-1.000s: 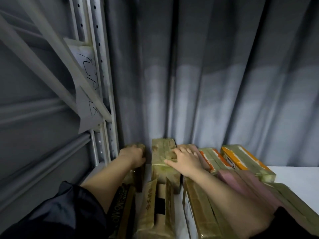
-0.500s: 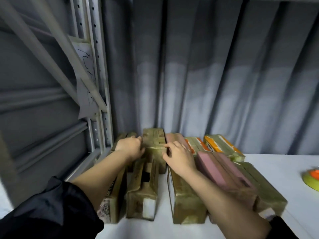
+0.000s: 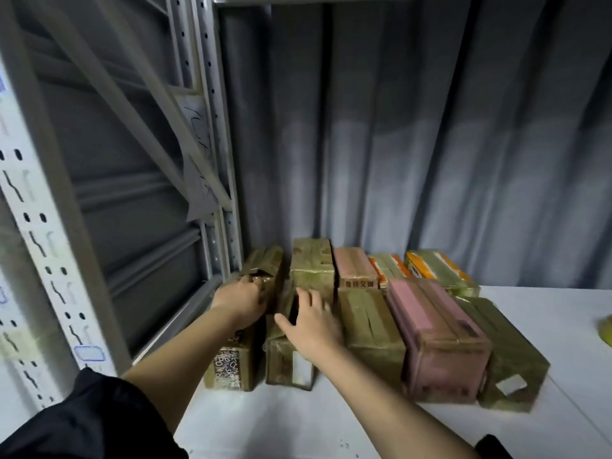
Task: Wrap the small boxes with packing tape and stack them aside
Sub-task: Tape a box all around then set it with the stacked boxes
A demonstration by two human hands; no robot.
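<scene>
Taped boxes lie in rows beside the shelving upright (image 3: 217, 180). Left hand (image 3: 240, 299) grips the nearest rear box (image 3: 265, 265); right hand (image 3: 313, 321), fingers spread, rests on the 2nd-column front box (image 3: 289, 361). Seat each box flush against its neighbours.

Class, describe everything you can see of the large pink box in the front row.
The large pink box is long and rectangular, apparently cardboard, wrapped in glossy clear tape whose bands run along and across it. It lies flat on the white table, near end toward the camera, pressed between two tan taped boxes. Neither hand touches it.
</scene>
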